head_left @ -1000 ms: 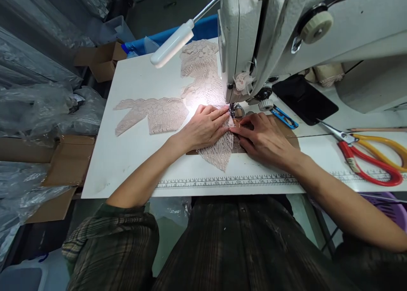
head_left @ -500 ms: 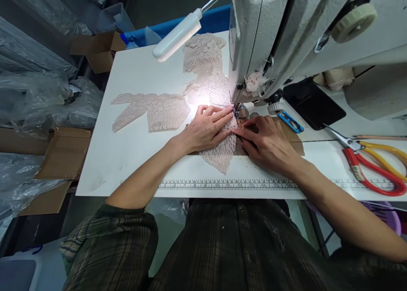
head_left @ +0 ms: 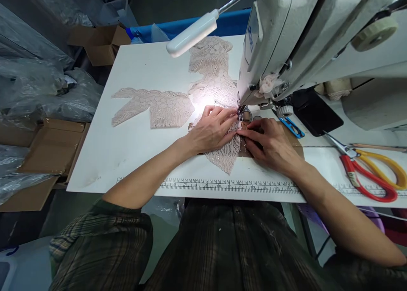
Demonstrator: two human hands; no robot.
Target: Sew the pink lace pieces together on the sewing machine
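My left hand (head_left: pixel 214 130) lies flat on a piece of pale pink lace (head_left: pixel 227 157), fingers stretched toward the presser foot (head_left: pixel 241 111) of a sewing machine (head_left: pixel 270 49). At the lace's right edge, my right hand (head_left: pixel 270 142) has its fingers bent and closed, the index fingertip close to my left thumb. It seems to pinch that edge, though the grip is partly hidden. The lace tapers to a point below my hands. Beyond them, more lace (head_left: pixel 211 83) spreads under the lamp light.
Another lace piece (head_left: pixel 168 109) lies on the white table (head_left: pixel 104 147) at left. A lamp (head_left: pixel 192 33) hangs above. To the right are a blue thread snipper (head_left: pixel 292 128), a black phone-like slab (head_left: pixel 318 113) and red-and-yellow-handled scissors (head_left: pixel 352 153). A printed ruler (head_left: pixel 219 186) runs along the front edge.
The whole view has shifted and tilted slightly, so the machine appears farther right. Both hands keep nearly the same hold and place on the lace beside the presser foot.
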